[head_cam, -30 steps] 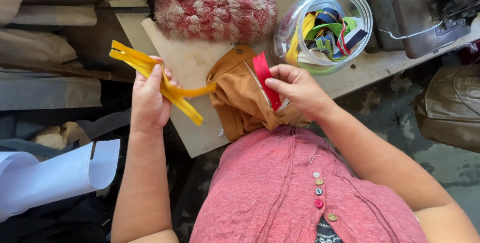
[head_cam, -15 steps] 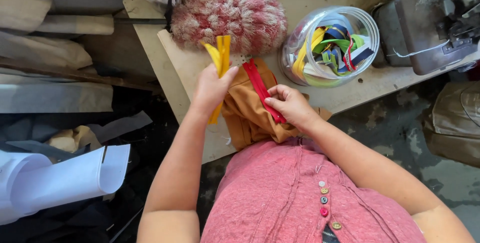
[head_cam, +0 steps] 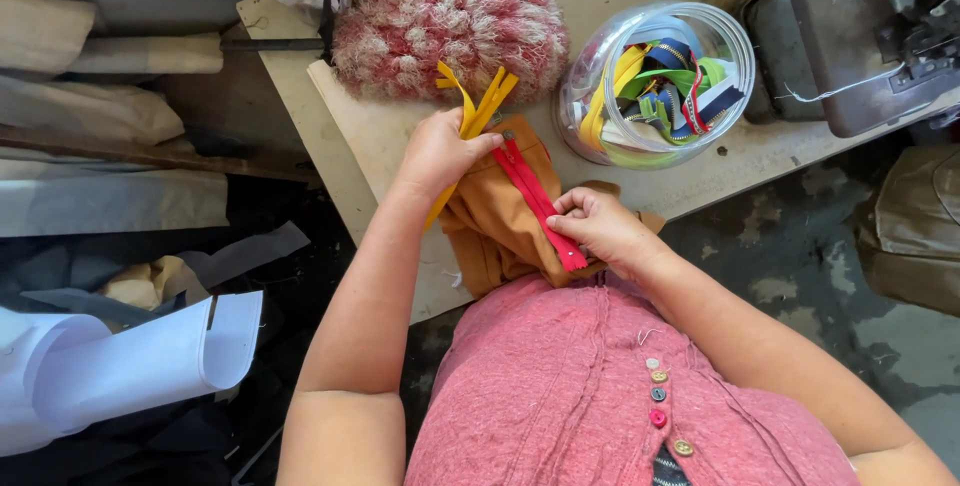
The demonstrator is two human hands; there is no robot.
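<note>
My left hand grips a bunch of yellow zippers, whose ends fan out above my fingers. Its fingertips also press the top end of a red zipper. That red zipper lies diagonally across a folded orange-brown cloth at the table's near edge. My right hand pinches the red zipper's lower part against the cloth.
A fluffy red-and-white piece lies on the wooden table behind my hands. A clear jar of coloured zippers stands at the right, with a sewing machine beyond it. White rolled sheets lie at lower left.
My left hand carried the yellow zippers from the left over to the cloth and now presses the red zipper's top. The red zipper has been laid out straight along the cloth.
</note>
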